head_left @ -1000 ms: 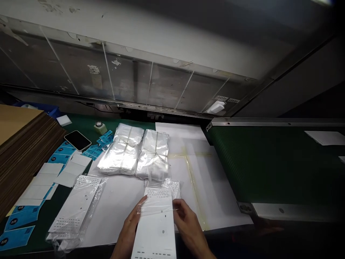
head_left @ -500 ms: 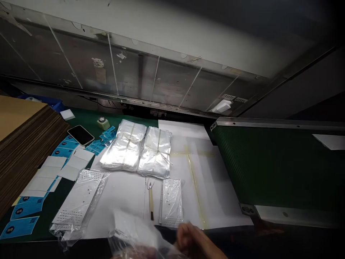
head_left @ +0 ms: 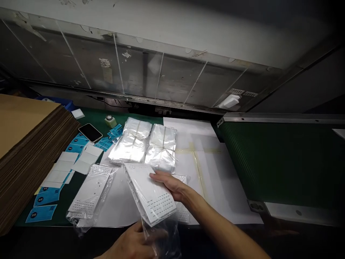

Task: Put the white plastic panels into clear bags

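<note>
A clear plastic bag (head_left: 168,241) holds a stack of white cards (head_left: 151,190) with rows of dark dashes. The bagged stack is tilted above the front of the table. From the right, my right hand (head_left: 171,185) grips its side, with the thumb over the top face. Below it, my left hand (head_left: 134,241) is closed on the loose end of the bag; some of its fingers show through the film. To the left lies another bagged card stack (head_left: 90,190). A further bagged stack (head_left: 183,212) is partly covered by my right hand and forearm.
Two tied bundles of clear bags (head_left: 132,140) lie behind the cards. At left are blue printed labels (head_left: 44,213), white slips (head_left: 87,156), a phone (head_left: 91,132), a small jar (head_left: 110,121) and stacked cardboard (head_left: 40,144). A green conveyor belt (head_left: 283,165) runs at right.
The bagged card stack has come up and forward from the bottom edge, and my right hand has moved onto its side. The light-handled knife on the table is now hidden behind it.
</note>
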`<move>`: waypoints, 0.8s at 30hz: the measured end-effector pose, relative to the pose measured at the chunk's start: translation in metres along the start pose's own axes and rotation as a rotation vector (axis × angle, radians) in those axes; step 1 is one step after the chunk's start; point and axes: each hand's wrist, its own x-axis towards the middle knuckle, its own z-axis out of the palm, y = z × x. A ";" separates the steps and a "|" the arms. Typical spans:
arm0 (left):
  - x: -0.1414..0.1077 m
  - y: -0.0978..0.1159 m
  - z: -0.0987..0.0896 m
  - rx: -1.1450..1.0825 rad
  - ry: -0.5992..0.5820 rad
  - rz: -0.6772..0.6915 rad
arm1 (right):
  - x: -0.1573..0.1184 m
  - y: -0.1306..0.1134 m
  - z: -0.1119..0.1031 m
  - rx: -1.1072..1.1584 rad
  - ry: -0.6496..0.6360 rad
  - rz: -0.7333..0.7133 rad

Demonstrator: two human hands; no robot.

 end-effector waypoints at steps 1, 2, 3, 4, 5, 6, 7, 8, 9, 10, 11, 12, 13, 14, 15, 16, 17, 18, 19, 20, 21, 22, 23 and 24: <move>0.004 -0.001 -0.007 0.040 -0.031 0.030 | 0.000 -0.001 -0.001 -0.018 0.028 -0.016; 0.006 -0.003 -0.013 0.082 -0.023 0.035 | -0.001 -0.002 -0.002 -0.030 0.067 -0.050; 0.007 -0.006 -0.018 0.125 0.035 0.004 | -0.004 -0.002 -0.003 -0.037 0.107 -0.093; 0.008 -0.010 -0.023 0.157 0.122 -0.058 | -0.009 -0.002 -0.005 -0.043 0.150 -0.145; 0.007 -0.013 -0.027 0.156 0.195 -0.139 | -0.015 -0.001 -0.006 -0.051 0.189 -0.200; 0.006 -0.015 -0.029 0.100 0.237 -0.221 | -0.023 0.002 -0.007 -0.058 0.224 -0.251; 0.006 -0.016 -0.030 -0.019 0.262 -0.283 | -0.031 0.005 -0.008 -0.057 0.255 -0.294; 0.007 -0.015 -0.030 -0.193 0.260 -0.310 | -0.038 0.011 -0.009 -0.048 0.280 -0.323; 0.009 -0.014 -0.027 -0.405 0.217 -0.301 | -0.045 0.018 -0.009 -0.034 0.293 -0.333; 0.012 -0.013 -0.023 -0.625 0.159 -0.283 | -0.051 0.026 -0.011 -0.018 0.301 -0.331; 0.016 -0.013 -0.018 -0.825 0.113 -0.275 | -0.056 0.035 -0.013 -0.006 0.301 -0.321; 0.022 -0.015 -0.011 -0.984 0.090 -0.291 | -0.058 0.044 -0.016 -0.005 0.301 -0.316; 0.028 -0.019 -0.004 -1.095 0.092 -0.333 | -0.060 0.054 -0.021 -0.015 0.308 -0.317; 0.037 -0.027 0.005 -1.160 0.123 -0.390 | -0.059 0.064 -0.027 -0.032 0.328 -0.325; 0.046 -0.037 0.013 -1.172 0.179 -0.455 | -0.058 0.074 -0.035 -0.056 0.365 -0.338; 0.057 -0.050 0.022 -1.144 0.245 -0.496 | -0.055 0.083 -0.045 -0.098 0.416 -0.353; 0.069 -0.063 0.030 -1.080 0.323 -0.510 | -0.051 0.092 -0.056 -0.152 0.472 -0.367; 0.081 -0.078 0.039 -0.981 0.388 -0.525 | -0.046 0.099 -0.067 -0.210 0.534 -0.383; 0.094 -0.091 0.047 -0.935 0.413 -0.537 | -0.041 0.106 -0.079 -0.265 0.589 -0.397; 0.106 -0.103 0.055 -0.895 0.423 -0.541 | -0.035 0.111 -0.090 -0.311 0.635 -0.407; 0.117 -0.113 0.063 -0.850 0.436 -0.542 | -0.030 0.115 -0.102 -0.344 0.676 -0.414; 0.127 -0.120 0.071 -0.808 0.446 -0.542 | -0.026 0.118 -0.113 -0.366 0.716 -0.421; 0.135 -0.126 0.079 -0.759 0.459 -0.547 | -0.022 0.121 -0.122 -0.384 0.757 -0.426; 0.140 -0.130 0.085 -0.710 0.472 -0.557 | -0.019 0.124 -0.131 -0.412 0.800 -0.427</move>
